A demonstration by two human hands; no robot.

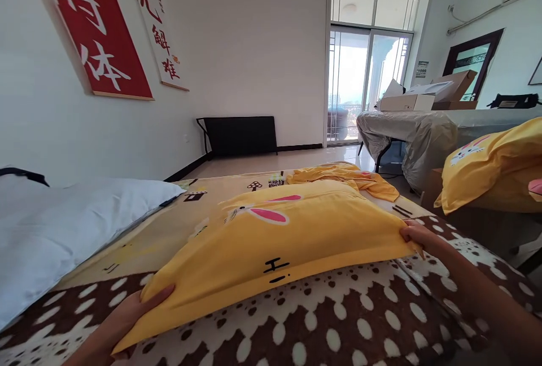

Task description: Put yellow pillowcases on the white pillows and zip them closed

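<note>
A yellow pillow point(275, 247) with a pink-eared rabbit print lies across the bed in front of me. My left hand point(122, 321) grips its near left corner, fingers over the top edge. My right hand point(417, 237) pinches its right corner. The pillow rests on a brown blanket with white spots point(339, 321) spread over a beige patterned sheet point(169, 230).
A bare white pillow point(55, 225) lies at the left. A loose yellow pillowcase point(342, 177) is crumpled at the far end of the bed. Another yellow pillow point(495, 168) sits at the right. A covered table with cardboard boxes point(423, 100) stands near the balcony door.
</note>
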